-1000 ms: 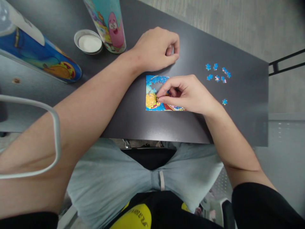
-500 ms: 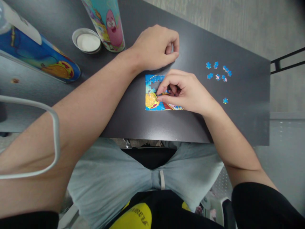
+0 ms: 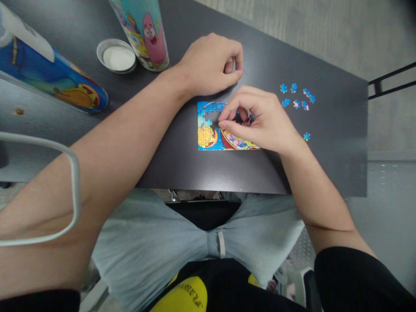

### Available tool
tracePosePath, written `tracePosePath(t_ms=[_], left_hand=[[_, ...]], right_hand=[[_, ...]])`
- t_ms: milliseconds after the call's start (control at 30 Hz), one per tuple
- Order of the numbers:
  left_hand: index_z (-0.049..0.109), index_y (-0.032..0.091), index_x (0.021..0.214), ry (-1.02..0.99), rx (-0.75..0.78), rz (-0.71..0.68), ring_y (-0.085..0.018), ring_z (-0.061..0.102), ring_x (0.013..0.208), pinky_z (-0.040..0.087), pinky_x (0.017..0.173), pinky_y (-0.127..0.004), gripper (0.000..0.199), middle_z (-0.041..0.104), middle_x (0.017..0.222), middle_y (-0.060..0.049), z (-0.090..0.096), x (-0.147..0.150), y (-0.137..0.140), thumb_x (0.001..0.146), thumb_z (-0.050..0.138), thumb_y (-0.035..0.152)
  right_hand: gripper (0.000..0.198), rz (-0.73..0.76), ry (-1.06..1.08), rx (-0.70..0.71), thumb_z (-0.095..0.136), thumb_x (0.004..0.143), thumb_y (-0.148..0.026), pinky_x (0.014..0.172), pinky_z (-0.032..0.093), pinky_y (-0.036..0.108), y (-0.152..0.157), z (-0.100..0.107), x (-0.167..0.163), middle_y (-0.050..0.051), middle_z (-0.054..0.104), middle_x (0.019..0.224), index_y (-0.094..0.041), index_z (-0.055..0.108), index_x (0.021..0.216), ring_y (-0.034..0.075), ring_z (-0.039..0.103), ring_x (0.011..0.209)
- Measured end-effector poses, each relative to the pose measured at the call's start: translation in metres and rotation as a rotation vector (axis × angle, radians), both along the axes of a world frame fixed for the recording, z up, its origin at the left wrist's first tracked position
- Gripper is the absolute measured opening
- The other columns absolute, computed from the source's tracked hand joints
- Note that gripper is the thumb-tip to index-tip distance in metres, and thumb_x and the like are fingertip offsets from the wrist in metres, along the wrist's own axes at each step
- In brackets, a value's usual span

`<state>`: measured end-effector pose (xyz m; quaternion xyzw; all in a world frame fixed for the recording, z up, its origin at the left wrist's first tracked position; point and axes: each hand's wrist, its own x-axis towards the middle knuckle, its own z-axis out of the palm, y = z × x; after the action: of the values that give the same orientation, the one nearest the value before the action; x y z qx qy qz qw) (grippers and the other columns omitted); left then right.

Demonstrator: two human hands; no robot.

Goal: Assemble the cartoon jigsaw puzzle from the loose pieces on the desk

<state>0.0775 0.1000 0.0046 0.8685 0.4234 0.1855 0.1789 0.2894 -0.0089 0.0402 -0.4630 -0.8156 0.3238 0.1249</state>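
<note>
A partly assembled jigsaw puzzle (image 3: 205,138) lies flat on the dark table, with a bright picture of a burger at its left and open gaps in its middle. Over it is my right hand (image 3: 260,117), thumb and forefinger pinched together above the gap; whatever is between the tips is too small or hidden to make out. That hand covers the puzzle's right part. My left hand (image 3: 212,65) rests on the table just beyond the puzzle, fingers curled in and nothing visible in them. Several loose blue jigsaw pieces (image 3: 285,102) lie to the right, one piece (image 3: 307,136) apart from the others.
At the upper left stand a cartoon-printed tin (image 3: 152,39) and a round lid (image 3: 117,58). Farther left is a larger blue printed can (image 3: 78,93). A white cable (image 3: 75,182) loops in front of my left forearm. The table's front edge (image 3: 211,190) runs above my lap.
My right hand has shifted slightly right and up, its pinched fingertips moving off the burger's edge and uncovering more of the puzzle. The left hand stays in place.
</note>
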Motion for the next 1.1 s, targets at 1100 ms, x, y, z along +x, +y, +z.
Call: tracePosePath(t_ms=[1100], left_hand=[[0.086,0.039,0.090,-0.191,-0.119,0.073,-0.025,0.059,0.077,0.043,0.086,-0.044,0.028,0.078,0.084,0.003,-0.014,-0.014,0.020,0.085,0.080,0.065]], right_hand=[[0.038,-0.531,-0.524,-0.248,0.119,0.080,-0.028,0.089,0.065,0.048,0.030,0.036,0.180,0.001,0.092,0.094,-0.033,0.082,0.076,0.035,0.089,0.098]])
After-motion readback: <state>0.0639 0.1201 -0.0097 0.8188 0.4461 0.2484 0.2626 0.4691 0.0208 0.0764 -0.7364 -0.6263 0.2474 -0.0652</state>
